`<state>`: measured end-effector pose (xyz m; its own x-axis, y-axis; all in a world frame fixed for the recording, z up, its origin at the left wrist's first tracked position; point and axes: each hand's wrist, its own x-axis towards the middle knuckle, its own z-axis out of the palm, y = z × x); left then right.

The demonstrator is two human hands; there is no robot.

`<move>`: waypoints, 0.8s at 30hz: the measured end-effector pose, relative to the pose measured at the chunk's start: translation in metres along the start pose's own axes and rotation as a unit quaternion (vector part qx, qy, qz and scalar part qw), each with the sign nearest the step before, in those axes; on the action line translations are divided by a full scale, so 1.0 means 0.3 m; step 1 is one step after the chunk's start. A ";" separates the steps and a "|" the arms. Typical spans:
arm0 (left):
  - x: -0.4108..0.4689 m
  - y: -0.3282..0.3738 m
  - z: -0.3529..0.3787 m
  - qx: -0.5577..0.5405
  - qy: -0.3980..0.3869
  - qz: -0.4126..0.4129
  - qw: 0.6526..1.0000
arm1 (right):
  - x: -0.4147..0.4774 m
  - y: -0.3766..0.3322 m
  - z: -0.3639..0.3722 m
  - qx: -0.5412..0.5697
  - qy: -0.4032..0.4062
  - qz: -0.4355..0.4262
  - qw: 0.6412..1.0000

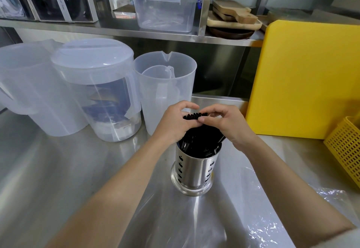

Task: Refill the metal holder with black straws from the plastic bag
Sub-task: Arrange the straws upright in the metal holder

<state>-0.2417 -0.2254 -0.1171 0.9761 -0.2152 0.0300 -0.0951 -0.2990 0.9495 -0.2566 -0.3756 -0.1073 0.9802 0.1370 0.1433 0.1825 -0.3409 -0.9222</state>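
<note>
A perforated metal holder (192,170) stands upright on the steel counter, in the middle of the view. Black straws (194,115) fill it and rise out of its top. My left hand (175,125) and my right hand (228,125) are both closed around the upper ends of the straw bundle, fingertips meeting over it. A clear plastic bag (259,226) lies flat and crumpled on the counter at the lower right, under my right forearm.
Three translucent plastic jugs (93,92) stand at the back left, the nearest (165,84) just behind my hands. A yellow cutting board (303,78) leans at the right, a yellow basket (344,150) beside it. A shelf above holds a lidded box (165,8) and wooden boards (233,16).
</note>
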 end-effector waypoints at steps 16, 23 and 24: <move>-0.023 -0.048 -0.009 -0.014 0.071 0.022 0.997 | 0.000 0.012 0.005 -0.007 0.023 0.003 1.000; -0.031 -0.036 -0.006 -0.006 0.080 0.039 0.996 | -0.001 0.014 0.004 -0.014 0.023 0.007 1.000; -0.031 -0.032 -0.006 -0.003 0.082 0.041 0.996 | -0.003 0.013 0.003 -0.014 0.024 0.006 1.000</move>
<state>-0.2496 -0.2188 -0.1260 0.9838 -0.0844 0.1583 -0.1759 -0.2812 0.9434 -0.2567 -0.3761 -0.1113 0.9847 0.0886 0.1499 0.1722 -0.3691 -0.9133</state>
